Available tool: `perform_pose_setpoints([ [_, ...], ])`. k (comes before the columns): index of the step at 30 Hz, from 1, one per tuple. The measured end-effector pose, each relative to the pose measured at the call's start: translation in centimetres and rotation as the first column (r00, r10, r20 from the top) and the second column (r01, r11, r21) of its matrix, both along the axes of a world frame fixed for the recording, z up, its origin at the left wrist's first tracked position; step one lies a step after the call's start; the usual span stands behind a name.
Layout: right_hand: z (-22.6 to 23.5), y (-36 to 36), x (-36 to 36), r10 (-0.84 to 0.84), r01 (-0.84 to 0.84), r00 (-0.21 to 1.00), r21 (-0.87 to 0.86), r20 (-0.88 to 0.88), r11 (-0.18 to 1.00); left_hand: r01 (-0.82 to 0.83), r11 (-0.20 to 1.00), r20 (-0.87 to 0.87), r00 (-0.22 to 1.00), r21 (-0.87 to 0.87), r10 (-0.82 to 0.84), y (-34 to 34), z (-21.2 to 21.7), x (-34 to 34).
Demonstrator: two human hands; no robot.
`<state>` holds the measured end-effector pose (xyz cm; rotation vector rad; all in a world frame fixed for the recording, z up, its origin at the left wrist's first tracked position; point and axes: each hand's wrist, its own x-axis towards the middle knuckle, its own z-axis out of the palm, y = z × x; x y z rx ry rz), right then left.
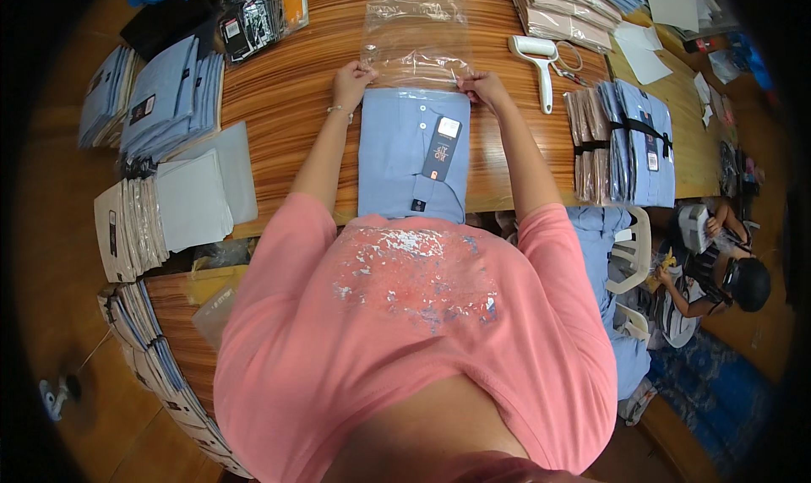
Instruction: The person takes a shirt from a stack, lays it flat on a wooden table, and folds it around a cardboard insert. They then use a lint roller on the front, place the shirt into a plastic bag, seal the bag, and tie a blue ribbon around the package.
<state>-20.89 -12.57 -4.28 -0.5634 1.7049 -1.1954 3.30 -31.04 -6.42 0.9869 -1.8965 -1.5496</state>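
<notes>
A folded light blue shirt (389,149) lies at the near edge of the table, its buttons facing up and a dark hang tag (438,158) resting on it. Beyond its far edge stretches a clear plastic bag (414,39), flat and wrinkled. My left hand (355,76) pinches the left side of the bag near the shirt's far left corner. At the opposite corner, my right hand (481,87) grips the bag's right side. How far the plastic covers the shirt, I cannot tell.
On the striped wooden table (296,86), a white lint roller (536,60) lies to the right. Strapped shirts (642,153) and bagged stacks (566,10) stand beyond. Blue shirts (165,103), beige packs (131,229) and white sheets (194,200) sit left. A person (718,263) is at far right.
</notes>
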Motion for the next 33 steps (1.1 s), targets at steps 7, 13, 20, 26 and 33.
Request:
perform_pose_setpoints([
  [7,1.6,0.5,0.1,0.147,-0.145,0.989,0.246,0.011,0.958,0.188,0.906,-0.057,0.982,0.378,-0.18,-1.8,0.5,2.4],
  [13,1.1,0.0,-1.1,0.201,-0.241,0.956,0.184,0.212,0.953,0.148,0.977,0.037,0.987,0.156,-0.156,-2.2,0.7,2.4],
  [20,1.7,0.4,-1.7,0.268,-0.311,0.945,0.268,0.186,0.912,0.328,0.883,0.132,0.912,0.336,-0.389,-1.8,3.9,2.9],
  [26,1.5,2.2,-1.3,0.341,-0.413,0.879,0.177,0.334,0.893,0.305,0.86,0.175,0.899,0.41,-0.402,-0.4,4.0,4.3],
  [33,2.0,2.3,-0.9,0.418,-0.51,0.827,0.188,0.375,0.84,0.377,0.804,0.271,0.803,0.461,-0.531,-0.2,4.9,5.1],
])
